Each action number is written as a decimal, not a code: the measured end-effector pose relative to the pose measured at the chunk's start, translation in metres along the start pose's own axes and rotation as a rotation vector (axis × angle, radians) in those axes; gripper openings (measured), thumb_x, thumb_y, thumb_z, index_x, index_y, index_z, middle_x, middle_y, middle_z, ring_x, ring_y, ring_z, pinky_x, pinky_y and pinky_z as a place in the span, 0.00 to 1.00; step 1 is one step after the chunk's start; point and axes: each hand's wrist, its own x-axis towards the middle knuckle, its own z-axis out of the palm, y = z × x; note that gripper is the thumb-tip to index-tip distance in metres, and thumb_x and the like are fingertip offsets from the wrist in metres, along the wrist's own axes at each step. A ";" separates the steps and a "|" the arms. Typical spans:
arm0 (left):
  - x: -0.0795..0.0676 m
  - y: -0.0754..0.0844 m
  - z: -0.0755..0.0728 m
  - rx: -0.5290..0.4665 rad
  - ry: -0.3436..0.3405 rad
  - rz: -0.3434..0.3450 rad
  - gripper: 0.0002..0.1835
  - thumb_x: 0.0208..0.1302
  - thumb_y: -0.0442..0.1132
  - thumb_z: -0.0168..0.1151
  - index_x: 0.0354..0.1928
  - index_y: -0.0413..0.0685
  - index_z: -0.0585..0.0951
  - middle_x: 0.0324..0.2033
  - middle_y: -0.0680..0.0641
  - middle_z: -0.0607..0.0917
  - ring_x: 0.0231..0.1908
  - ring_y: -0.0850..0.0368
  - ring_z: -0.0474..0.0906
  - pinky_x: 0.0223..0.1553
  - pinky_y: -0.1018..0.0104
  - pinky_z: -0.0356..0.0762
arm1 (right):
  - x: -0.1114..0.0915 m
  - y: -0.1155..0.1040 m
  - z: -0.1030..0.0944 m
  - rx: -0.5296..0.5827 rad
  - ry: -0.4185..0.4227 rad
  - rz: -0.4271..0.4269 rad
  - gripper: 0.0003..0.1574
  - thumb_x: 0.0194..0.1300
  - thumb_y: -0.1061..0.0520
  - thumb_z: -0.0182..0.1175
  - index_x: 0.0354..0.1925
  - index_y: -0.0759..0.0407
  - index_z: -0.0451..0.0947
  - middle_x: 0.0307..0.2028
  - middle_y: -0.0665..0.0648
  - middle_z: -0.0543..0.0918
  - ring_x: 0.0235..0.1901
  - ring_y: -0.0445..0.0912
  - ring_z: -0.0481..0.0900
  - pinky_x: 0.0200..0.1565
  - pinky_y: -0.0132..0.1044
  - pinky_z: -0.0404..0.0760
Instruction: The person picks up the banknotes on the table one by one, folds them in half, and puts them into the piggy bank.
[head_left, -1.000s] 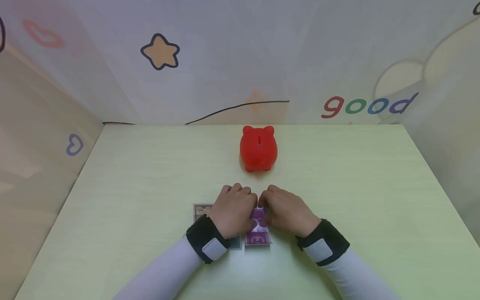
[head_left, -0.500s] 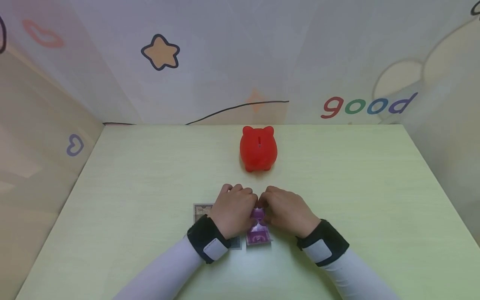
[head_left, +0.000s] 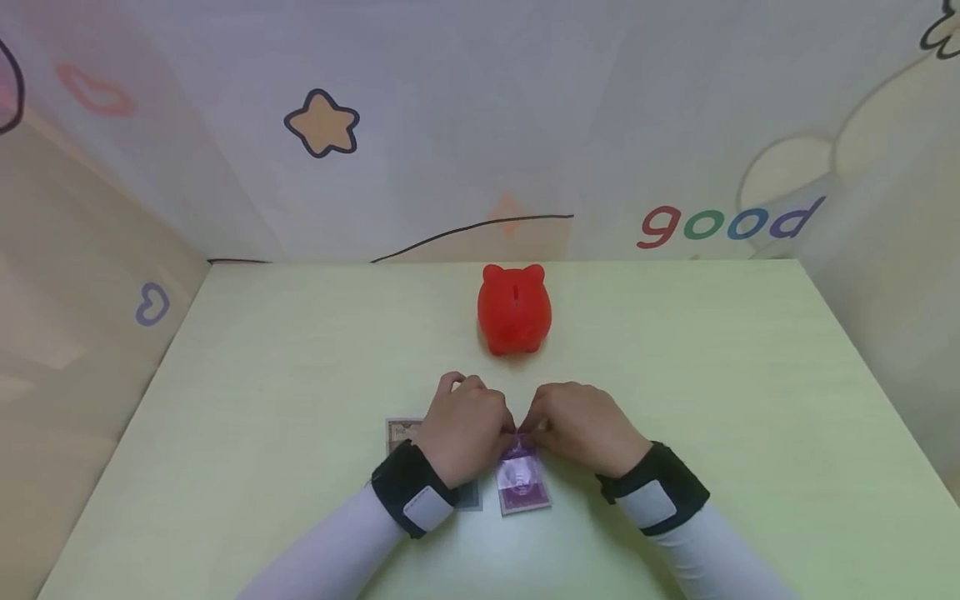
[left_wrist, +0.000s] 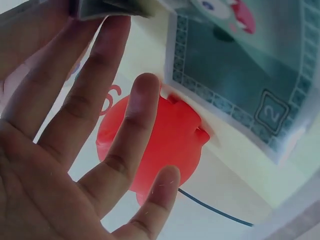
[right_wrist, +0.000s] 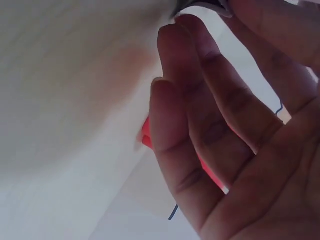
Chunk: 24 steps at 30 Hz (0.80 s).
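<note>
A: Starting at the left, what is there?
B: A purple heart (head_left: 152,303) on the side wall, then an orange star (head_left: 322,123) on the back wall. On the table (head_left: 750,375), a brownish note (head_left: 402,430) pokes out beside the left hand (head_left: 463,433).
A: And that hand, what is its grip?
B: Thumb and forefinger are pinching the far end of a purple note (head_left: 522,487). The left-wrist view shows the ring and little fingers spread apart, clear of the paper.
A: Anything beneath it?
B: A corner of a blue-grey note (head_left: 471,497) shows beside the black wrist strap (head_left: 411,483). The hand hides whether it meets the brownish one.
A: Where exactly is the purple note?
B: Mid-table, just right of the blue-grey corner, running from the fingertips back toward the person, with a shiny band across it. Beyond it, near the table's far edge, stands a red piggy bank (head_left: 514,321), slot on top, apart from both hands.
A: Then the right hand (head_left: 588,425)?
B: It pinches the same far end, fingertips close to the left hand's. Its other fingers lie side by side, slightly bent.
A: Last, on the right?
B: The coloured word "good" (head_left: 705,225), low on the back wall.
</note>
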 end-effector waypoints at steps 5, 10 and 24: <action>0.000 -0.001 -0.001 -0.027 -0.007 0.006 0.09 0.65 0.50 0.72 0.44 0.63 0.93 0.31 0.58 0.90 0.43 0.55 0.78 0.66 0.44 0.66 | -0.003 0.004 -0.004 0.003 0.007 -0.019 0.10 0.59 0.57 0.76 0.42 0.49 0.93 0.31 0.45 0.87 0.33 0.40 0.83 0.37 0.33 0.80; -0.001 -0.004 -0.005 -0.042 -0.003 -0.003 0.16 0.67 0.54 0.69 0.51 0.57 0.91 0.41 0.55 0.92 0.47 0.52 0.82 0.67 0.44 0.68 | -0.003 0.005 -0.008 0.021 0.019 0.001 0.10 0.59 0.56 0.76 0.41 0.48 0.93 0.31 0.45 0.87 0.32 0.39 0.82 0.36 0.33 0.80; 0.010 0.001 -0.022 -0.131 0.010 -0.038 0.27 0.70 0.67 0.59 0.42 0.52 0.91 0.14 0.54 0.78 0.22 0.57 0.75 0.28 0.64 0.72 | -0.010 0.006 -0.033 0.051 0.109 0.067 0.12 0.59 0.54 0.78 0.43 0.50 0.93 0.34 0.48 0.89 0.32 0.42 0.84 0.35 0.33 0.81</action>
